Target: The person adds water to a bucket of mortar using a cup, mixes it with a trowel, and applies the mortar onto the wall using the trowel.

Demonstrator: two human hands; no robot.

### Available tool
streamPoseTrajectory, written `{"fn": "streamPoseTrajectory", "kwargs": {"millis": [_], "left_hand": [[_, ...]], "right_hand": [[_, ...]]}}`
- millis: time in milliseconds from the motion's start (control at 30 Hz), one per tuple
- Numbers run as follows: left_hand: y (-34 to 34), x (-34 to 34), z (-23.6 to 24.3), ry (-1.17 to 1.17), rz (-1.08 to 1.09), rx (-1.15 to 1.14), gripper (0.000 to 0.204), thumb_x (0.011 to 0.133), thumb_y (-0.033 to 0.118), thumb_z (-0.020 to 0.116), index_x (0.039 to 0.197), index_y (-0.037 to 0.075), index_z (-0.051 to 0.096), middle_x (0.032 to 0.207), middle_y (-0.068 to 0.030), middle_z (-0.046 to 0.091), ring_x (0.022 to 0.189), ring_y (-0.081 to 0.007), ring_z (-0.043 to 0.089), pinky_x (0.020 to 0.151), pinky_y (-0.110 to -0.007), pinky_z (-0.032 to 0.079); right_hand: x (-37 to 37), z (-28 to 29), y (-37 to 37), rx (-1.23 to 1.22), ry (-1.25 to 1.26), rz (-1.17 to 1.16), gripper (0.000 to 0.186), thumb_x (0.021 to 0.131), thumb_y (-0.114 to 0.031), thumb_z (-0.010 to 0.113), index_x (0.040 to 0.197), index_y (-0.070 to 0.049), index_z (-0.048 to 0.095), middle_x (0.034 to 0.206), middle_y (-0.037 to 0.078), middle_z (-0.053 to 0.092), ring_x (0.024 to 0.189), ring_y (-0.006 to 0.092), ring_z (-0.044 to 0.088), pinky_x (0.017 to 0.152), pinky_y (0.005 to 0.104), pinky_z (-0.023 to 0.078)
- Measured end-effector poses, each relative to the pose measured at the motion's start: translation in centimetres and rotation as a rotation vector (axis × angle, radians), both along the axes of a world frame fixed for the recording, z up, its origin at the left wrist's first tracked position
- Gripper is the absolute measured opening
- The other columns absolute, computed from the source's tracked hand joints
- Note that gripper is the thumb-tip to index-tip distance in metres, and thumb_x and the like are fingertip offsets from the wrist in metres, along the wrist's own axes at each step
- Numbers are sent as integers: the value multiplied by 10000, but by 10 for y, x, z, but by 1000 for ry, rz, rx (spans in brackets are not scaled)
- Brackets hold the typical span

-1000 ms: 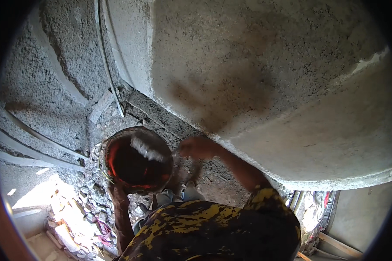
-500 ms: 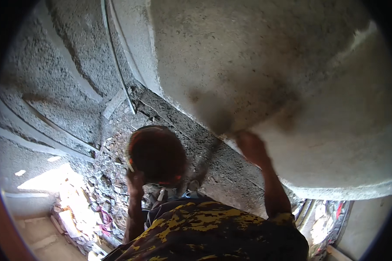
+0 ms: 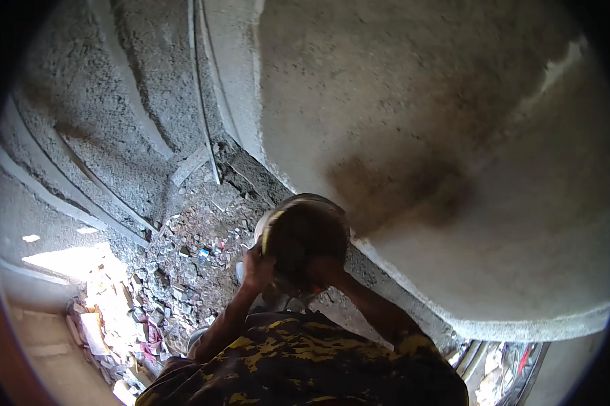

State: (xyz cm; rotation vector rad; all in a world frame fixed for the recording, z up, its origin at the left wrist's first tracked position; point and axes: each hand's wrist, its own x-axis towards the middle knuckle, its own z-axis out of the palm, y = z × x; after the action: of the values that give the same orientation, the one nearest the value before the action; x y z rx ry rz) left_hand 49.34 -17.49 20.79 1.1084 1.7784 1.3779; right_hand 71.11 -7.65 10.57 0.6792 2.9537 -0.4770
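Note:
A round, dark basin (image 3: 306, 233) with a pale, partly yellowish rim is held up in front of my body. My left hand (image 3: 258, 268) is closed on its left rim. My right hand (image 3: 325, 272) reaches into the basin at its near right side, and its fingers are lost in the dark inside. What lies in the basin is too dark to make out. Just beyond stands a large grey plastered wall (image 3: 386, 88), with a brownish dark patch (image 3: 403, 193) facing the basin.
Rubble and broken bits cover the ground (image 3: 213, 233) to the left. A thin pipe or strip (image 3: 202, 95) leans at the upper left, beside a rough grey wall (image 3: 149, 54). Sunlit debris (image 3: 112, 314) lies at the lower left. The wall's lower edge (image 3: 413, 287) runs diagonally on the right.
My right hand has come back from the wall, where it was blurred by motion, into the basin. My left hand has brought the basin to the right, and the view has shifted slightly.

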Motion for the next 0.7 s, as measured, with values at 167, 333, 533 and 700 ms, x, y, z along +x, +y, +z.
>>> {"fn": "streamPoseTrajectory", "kwargs": {"millis": [167,333,533,700], "left_hand": [[-32,-74,-17,-671,305,4,158,727,39,570,880,80,558,669,28,491,565,-85,458,488,-250,384],[-63,-148,10,-630,550,43,127,730,18,529,840,83,539,671,25,495,559,-102,498,498,-255,402],[-83,-244,-2,-404,646,-1,255,749,70,530,996,12,560,721,-7,535,599,-114,510,541,-263,438],[-91,-295,-11,-403,692,19,266,785,130,563,1025,15,555,740,-6,545,607,-118,523,564,-262,459]], "right_hand": [[-81,106,28,-246,122,-187,304,831,-259,607,1004,-8,601,808,165,639,720,282,640,682,402,507],[-160,201,72,-728,236,69,338,865,-326,588,996,-14,592,718,120,605,682,253,625,610,366,470],[-154,228,298,-970,246,-586,328,905,-361,537,1023,-64,609,871,46,592,769,148,573,701,289,481],[-155,426,258,-15,853,-835,374,885,-418,567,1041,-78,568,716,5,544,646,103,516,602,282,437]]}}
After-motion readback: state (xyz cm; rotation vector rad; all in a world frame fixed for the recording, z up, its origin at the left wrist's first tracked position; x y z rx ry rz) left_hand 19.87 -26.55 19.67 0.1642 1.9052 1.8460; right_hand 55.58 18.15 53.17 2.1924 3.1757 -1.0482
